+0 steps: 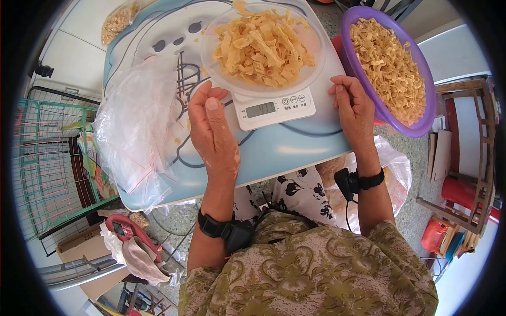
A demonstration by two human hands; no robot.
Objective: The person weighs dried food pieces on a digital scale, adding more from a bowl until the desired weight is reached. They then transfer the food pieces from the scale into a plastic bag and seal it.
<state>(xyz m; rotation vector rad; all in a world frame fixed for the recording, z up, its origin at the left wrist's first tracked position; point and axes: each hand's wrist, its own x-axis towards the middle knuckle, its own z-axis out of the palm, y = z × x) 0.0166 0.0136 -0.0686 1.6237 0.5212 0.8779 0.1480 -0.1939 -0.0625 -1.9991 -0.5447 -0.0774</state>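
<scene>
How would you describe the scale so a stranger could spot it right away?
Start at the light-blue table, then find the wide translucent bowl heaped with yellowish strips. The scale sits under that bowl, its front showing between the person's left hand and right hand. Unlike the bowl and the plastic bags, it is white, with a grey display and three round buttons.

Scale (278, 111) partly hidden beneath bowl (320, 45)

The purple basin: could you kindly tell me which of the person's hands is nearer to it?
Right. The right hand is close beside the basin; the left hand is farther away, across the scale.
</scene>
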